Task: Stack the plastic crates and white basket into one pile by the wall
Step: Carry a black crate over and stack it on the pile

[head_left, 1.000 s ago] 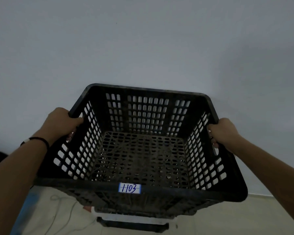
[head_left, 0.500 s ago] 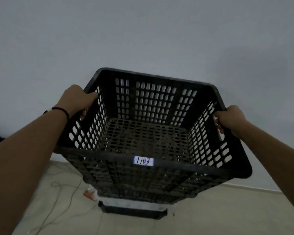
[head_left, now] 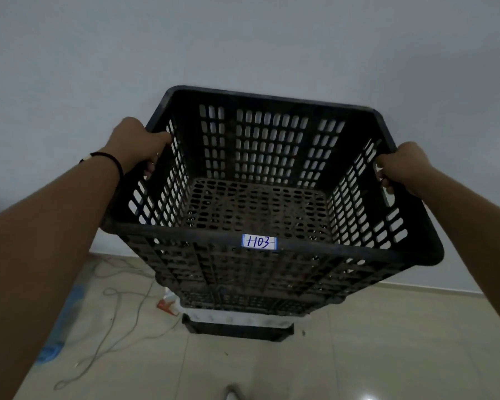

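I hold a black perforated plastic crate (head_left: 272,157) in the air in front of me, open side up, with a white label reading 1103 on its near rim. My left hand (head_left: 136,142) grips the left handle slot. My right hand (head_left: 401,166) grips the right one. Below the crate, on the floor by the wall, lies a white basket (head_left: 237,320) nested in another black crate (head_left: 237,332); only their near edges show, the held crate hides the rest.
A pale wall (head_left: 243,47) fills the background, meeting a tiled floor (head_left: 387,342). Thin cords (head_left: 122,310) trail over the floor at left, next to a blue object (head_left: 61,327). A small red and white packet (head_left: 168,304) lies beside the pile.
The crate has moved away from me toward the wall, with my arms stretching out. More floor and the pile beneath it have come into view.
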